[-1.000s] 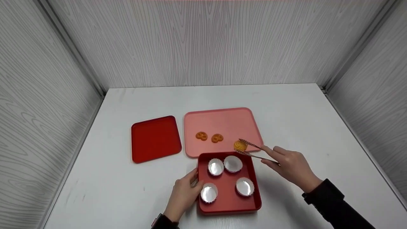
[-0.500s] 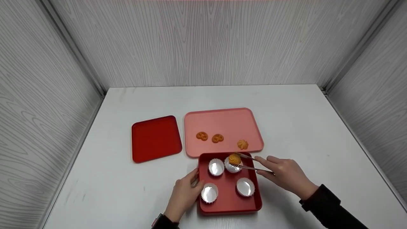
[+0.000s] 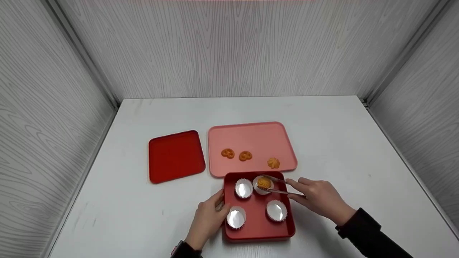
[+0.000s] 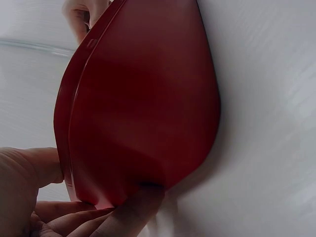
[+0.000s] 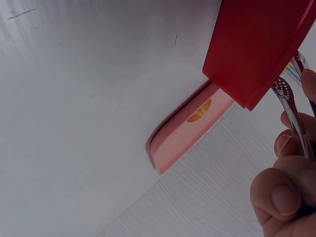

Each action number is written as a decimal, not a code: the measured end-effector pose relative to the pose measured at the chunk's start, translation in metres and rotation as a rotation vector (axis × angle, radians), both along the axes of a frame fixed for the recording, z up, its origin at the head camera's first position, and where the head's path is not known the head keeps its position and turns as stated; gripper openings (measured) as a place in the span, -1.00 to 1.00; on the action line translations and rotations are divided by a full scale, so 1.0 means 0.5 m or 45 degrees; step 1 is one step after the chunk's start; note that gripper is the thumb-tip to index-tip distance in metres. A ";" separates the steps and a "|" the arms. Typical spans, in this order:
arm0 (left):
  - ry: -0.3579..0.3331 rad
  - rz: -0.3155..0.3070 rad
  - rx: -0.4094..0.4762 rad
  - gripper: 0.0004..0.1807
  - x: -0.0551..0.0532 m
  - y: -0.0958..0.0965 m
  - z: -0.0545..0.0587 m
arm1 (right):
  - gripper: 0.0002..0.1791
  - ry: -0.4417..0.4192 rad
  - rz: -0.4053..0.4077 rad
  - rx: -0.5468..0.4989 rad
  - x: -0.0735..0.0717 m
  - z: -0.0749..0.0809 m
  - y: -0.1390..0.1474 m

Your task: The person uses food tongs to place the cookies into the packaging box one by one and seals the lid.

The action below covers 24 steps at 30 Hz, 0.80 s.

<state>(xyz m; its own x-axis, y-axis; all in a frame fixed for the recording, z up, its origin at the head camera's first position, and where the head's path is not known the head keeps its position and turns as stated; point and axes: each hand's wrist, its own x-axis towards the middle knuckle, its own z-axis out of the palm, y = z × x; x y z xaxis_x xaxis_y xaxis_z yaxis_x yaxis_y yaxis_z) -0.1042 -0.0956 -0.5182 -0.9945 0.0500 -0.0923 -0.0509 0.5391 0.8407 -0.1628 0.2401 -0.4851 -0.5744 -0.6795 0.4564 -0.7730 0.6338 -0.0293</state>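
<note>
In the head view, a red box (image 3: 255,229) with raised walls stands near the front of the table. My left hand (image 3: 209,219) grips its left wall, thumb at the rim and fingers outside; the left wrist view shows this hold closely. My right hand (image 3: 320,199) holds metal tongs (image 3: 283,192), whose perforated tips (image 5: 282,89) show in the right wrist view. Between the tongs' tips, a swirled yellow cookie (image 3: 264,182) sits in the back-right white paper cup (image 3: 261,192). Three other cups, such as the front-left one (image 3: 236,217), hold nothing.
Behind the box lies a pink tray (image 3: 251,134) with two pretzel-shaped cookies (image 3: 245,156) and one flower-shaped cookie (image 3: 273,163). A flat red tray (image 3: 175,157) is at its left. Grey wood-grain panels (image 3: 229,50) enclose the white table.
My right hand has carried the swirled cookie in the tongs from above the pink tray's front edge, forward and left, down into the back-right cup. The left hand and box stay put.
</note>
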 end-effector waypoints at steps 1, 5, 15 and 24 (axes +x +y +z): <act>0.000 -0.001 0.002 -0.41 0.000 0.000 0.000 | -0.50 -0.002 -0.004 0.004 0.000 0.000 -0.001; 0.002 -0.005 0.003 -0.40 0.000 0.000 -0.001 | -0.50 -0.015 -0.018 0.021 0.000 -0.001 -0.004; 0.004 -0.007 0.028 -0.40 0.000 -0.001 -0.006 | -0.52 -0.007 -0.029 0.048 -0.002 -0.005 -0.010; -0.026 0.001 0.013 -0.40 -0.001 0.000 -0.003 | -0.52 -0.023 -0.050 0.065 -0.006 -0.009 -0.010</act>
